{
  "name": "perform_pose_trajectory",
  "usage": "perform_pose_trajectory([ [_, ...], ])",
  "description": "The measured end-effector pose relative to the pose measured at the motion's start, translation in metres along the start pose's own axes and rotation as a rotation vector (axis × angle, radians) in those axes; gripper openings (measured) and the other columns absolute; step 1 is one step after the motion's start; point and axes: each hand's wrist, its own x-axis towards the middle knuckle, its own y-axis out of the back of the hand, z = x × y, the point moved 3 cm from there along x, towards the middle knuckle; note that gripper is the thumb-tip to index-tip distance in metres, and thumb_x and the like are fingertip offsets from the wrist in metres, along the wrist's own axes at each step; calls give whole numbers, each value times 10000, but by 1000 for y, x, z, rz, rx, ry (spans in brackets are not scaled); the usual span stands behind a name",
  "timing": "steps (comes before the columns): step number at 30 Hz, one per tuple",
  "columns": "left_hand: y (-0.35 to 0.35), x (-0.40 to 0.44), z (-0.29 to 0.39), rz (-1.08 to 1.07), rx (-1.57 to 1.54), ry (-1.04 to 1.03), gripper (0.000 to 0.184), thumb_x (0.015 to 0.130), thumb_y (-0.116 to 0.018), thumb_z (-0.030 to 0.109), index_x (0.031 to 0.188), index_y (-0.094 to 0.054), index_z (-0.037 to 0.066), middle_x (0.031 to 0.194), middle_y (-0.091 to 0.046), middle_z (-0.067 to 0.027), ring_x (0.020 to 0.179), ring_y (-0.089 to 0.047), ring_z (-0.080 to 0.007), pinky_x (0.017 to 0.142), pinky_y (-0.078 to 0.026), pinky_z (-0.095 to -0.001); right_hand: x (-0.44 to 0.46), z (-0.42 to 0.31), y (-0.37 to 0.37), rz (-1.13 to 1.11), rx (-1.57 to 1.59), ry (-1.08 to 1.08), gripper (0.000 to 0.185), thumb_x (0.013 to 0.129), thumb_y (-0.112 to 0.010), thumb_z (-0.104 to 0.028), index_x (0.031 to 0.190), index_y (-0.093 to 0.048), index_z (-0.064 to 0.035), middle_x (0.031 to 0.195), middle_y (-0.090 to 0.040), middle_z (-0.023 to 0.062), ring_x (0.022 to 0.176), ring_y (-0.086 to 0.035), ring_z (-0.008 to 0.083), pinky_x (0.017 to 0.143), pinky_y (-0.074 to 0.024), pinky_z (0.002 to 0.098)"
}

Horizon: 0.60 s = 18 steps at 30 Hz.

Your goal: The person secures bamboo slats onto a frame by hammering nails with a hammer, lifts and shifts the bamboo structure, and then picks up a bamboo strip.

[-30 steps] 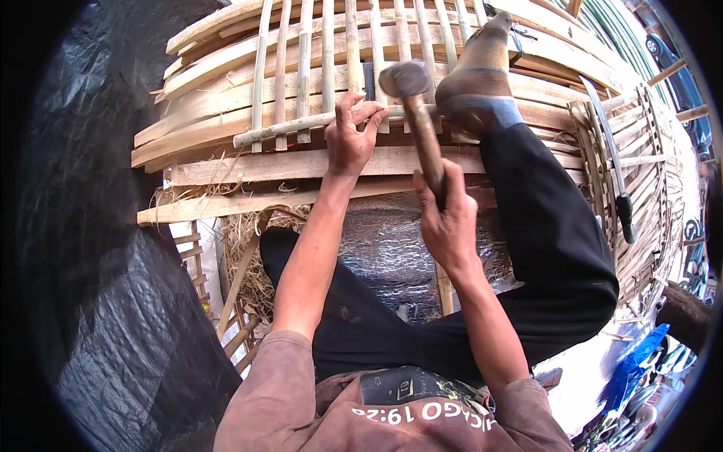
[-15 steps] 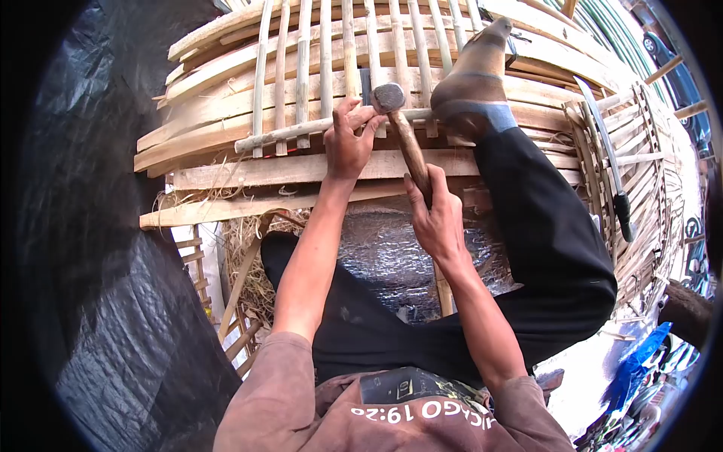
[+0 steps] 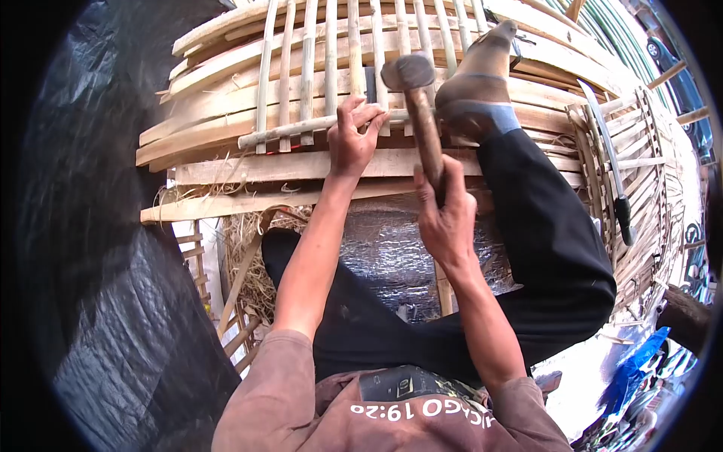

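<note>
A hammer (image 3: 426, 139) with a wooden handle and a blunt metal head is gripped in my right hand (image 3: 447, 211). Its head, slightly blurred, is held above the slats, up and right of my left fingers. My left hand (image 3: 352, 143) is closed in a pinch at a round bamboo crosspiece (image 3: 294, 129); anything between the fingertips is too small to make out. This crosspiece lies across the near ends of several thin bamboo slats (image 3: 307, 75), which run away from me side by side. My socked foot (image 3: 482, 75) rests on the slats' right side.
Wooden planks (image 3: 248, 167) lie under the slats. A saw (image 3: 606, 151) with a black handle lies at the right, by a slatted bamboo panel (image 3: 651, 196). Black plastic sheeting (image 3: 135, 301) hangs at the left. Straw (image 3: 245, 248) and silvery foil sheeting (image 3: 392, 256) are below the planks.
The hammer has risen from beside my left fingertips, its head moving up and to the right. My left hand keeps its pinch at the crosspiece.
</note>
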Motion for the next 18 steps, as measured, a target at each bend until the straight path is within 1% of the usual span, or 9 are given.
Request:
perform_pose_trajectory([
  [1, 0, 0, 0, 11, 25, -10, 506, 819, -768, 92, 1187, -423, 50, 897, -738, -124, 887, -726, -231, 792, -563, -332, 0, -3, 3, 32, 27, 58, 282, 949, -619, -164, 1155, -459, -57, 654, -574, 196, 550, -604, 372, 507, -451, 404],
  [4, 1, 1, 3, 9, 37, -25, 514, 817, -768, 89, 1196, -424, 46, 891, -739, -114, 879, -727, -227, 797, -563, -333, -4, 1, -2, 59, 48, 131, 278, 945, -619, -146, 1152, -457, -56, 669, -583, 201, 567, -615, 383, 509, -452, 403],
  [5, 0, 1, 2, 18, 42, -34, 520, 817, -767, 88, 1205, -424, 38, 891, -740, -104, 870, -727, -220, 795, -564, -332, -6, 9, -7, 12, 51, 48, 267, 947, -612, -146, 1139, -454, -47, 677, -590, 221, 609, -623, 421, 518, -454, 430],
  [6, 0, 0, 1, 19, 38, -39, 520, 817, -767, 88, 1205, -424, 38, 891, -740, -104, 870, -727, -220, 795, -564, -332, -7, 24, -14, -32, -33, 7, 247, 947, -607, -148, 1111, -453, -47, 686, -594, 245, 659, -618, 459, 526, -447, 464],
  [8, 1, 0, -1, 19, 106, -67, 530, 816, -768, 88, 1212, -419, 32, 897, -741, -99, 864, -727, -214, 800, -562, -329, -4, 34, -17, -57, -98, -1, 236, 945, -609, -157, 1087, -451, -53, 696, -595, 257, 686, -606, 479, 529, -434, 489],
  [10, 0, 3, -1, 27, 84, -50, 531, 817, -768, 91, 1211, -416, 34, 897, -740, -103, 867, -727, -215, 805, -560, -330, -1, 7, -8, -35, -36, -7, 240, 947, -611, -160, 1093, -455, -51, 678, -588, 240, 644, -608, 460, 521, -439, 464],
  [12, 0, 0, 1, 20, 27, -6, 533, 819, -768, 99, 1208, -408, 37, 897, -739, -110, 873, -727, -217, 816, -557, -331, 0, -15, 2, -9, 15, 10, 238, 955, -605, -162, 1113, -460, -59, 638, -562, 200, 558, -587, 409, 506, -443, 409],
  [15, 1, 2, 2, 10, 39, -24, 528, 824, -766, 109, 1204, -406, 38, 890, -739, -114, 895, -724, -224, 837, -546, -338, -3, -15, 4, 8, 66, 9, 234, 955, -602, -158, 1108, -458, -55, 659, -578, 217, 602, -604, 437, 518, -450, 427],
  [18, 2, 1, 3, -4, 56, -37, 531, 826, -765, 113, 1207, -403, 40, 888, -739, -114, 907, -722, -228, 863, -536, -345, -2, 17, -12, -73, -105, -34, 235, 954, -595, -156, 1109, -456, -48, 693, -600, 252, 708, -616, 479, 536, -457, 465],
])
